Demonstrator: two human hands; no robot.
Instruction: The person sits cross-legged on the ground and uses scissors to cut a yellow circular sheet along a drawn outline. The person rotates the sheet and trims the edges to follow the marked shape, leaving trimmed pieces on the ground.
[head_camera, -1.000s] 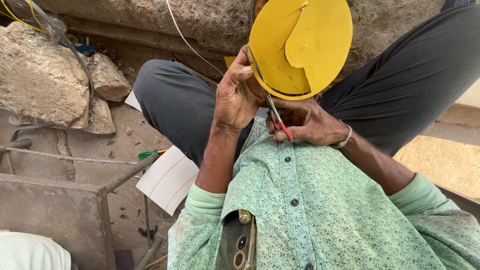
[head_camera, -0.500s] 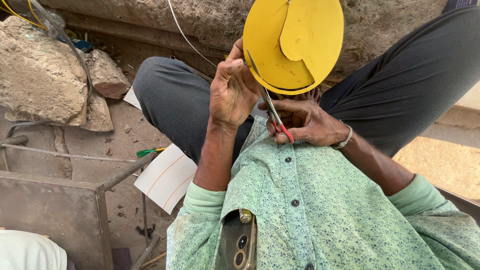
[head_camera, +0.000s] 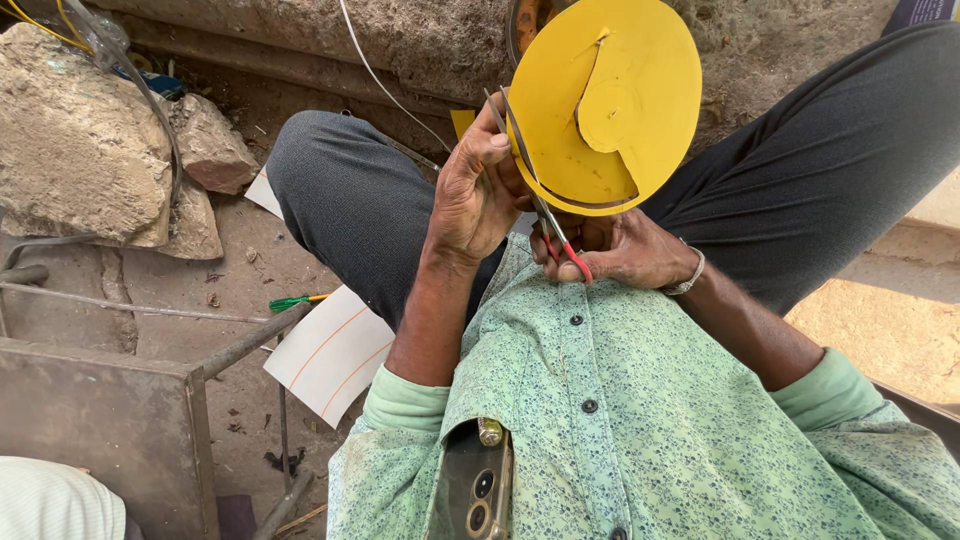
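Rocks, white paper, green brush, metal box on dirt ground

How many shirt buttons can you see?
3. One button is just below the right hand, one is mid-chest, and one is at the picture's bottom edge. Folds may hide others.

Bright, even daylight; soft shadows, sharp focus.

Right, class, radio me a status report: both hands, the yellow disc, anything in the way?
Left hand grips yellow disc at its edge. Right hand works red-handled scissors, blades at the disc's rim. Nothing blocking the cut.
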